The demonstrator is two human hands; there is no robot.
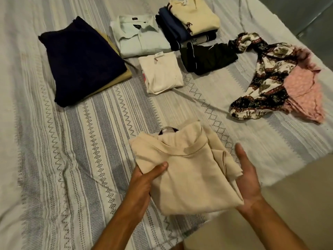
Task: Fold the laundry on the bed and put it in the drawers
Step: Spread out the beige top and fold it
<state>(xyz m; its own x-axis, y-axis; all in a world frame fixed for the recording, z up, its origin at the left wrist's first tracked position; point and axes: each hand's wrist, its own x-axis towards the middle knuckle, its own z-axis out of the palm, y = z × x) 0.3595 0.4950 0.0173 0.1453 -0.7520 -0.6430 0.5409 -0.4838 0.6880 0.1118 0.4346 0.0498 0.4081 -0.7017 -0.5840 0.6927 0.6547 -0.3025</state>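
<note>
Now two hands [144,183] [247,179] hold one cream shirt [187,170].

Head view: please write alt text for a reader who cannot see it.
Two hands fold a cream collared shirt on a striped bedspread: the left hand grips its edge, the right hand lies open beside it. Folded clothes sit beyond; a patterned garment and a pink garment lie unfolded at right.

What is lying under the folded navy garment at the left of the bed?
A tan garment lies under the navy garment; only a strip of it shows along the right edge. The rest is covered, so what kind of garment it is cannot be told.
</note>
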